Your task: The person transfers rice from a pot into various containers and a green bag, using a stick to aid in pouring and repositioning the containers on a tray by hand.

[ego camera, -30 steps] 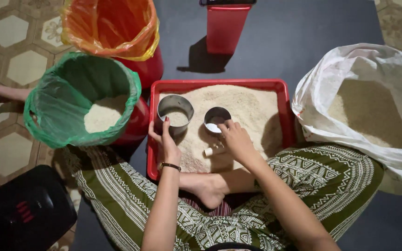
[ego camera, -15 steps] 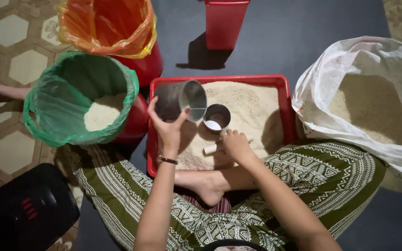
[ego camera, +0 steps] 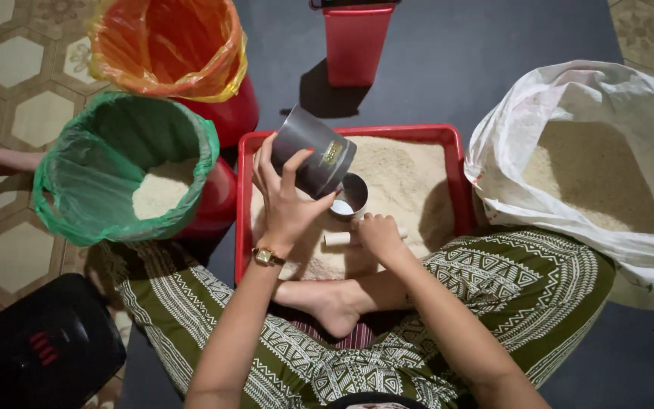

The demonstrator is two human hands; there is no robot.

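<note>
Grey metal can (ego camera: 313, 151) tilted above the red tray's grain; small cup (ego camera: 348, 197) stands below it

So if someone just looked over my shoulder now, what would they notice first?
Probably the left hand lifting a tilted grey metal can over the red tray of pale grain in the middle. Just below it, the right hand rests on the grain beside a smaller tin. Either side stand the green-lined bucket, left, and the big white sack, right, both holding grain.

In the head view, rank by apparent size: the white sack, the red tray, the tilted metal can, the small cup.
1. white sack
2. red tray
3. metal can, held in the left hand, nearer the camera
4. small cup
</note>
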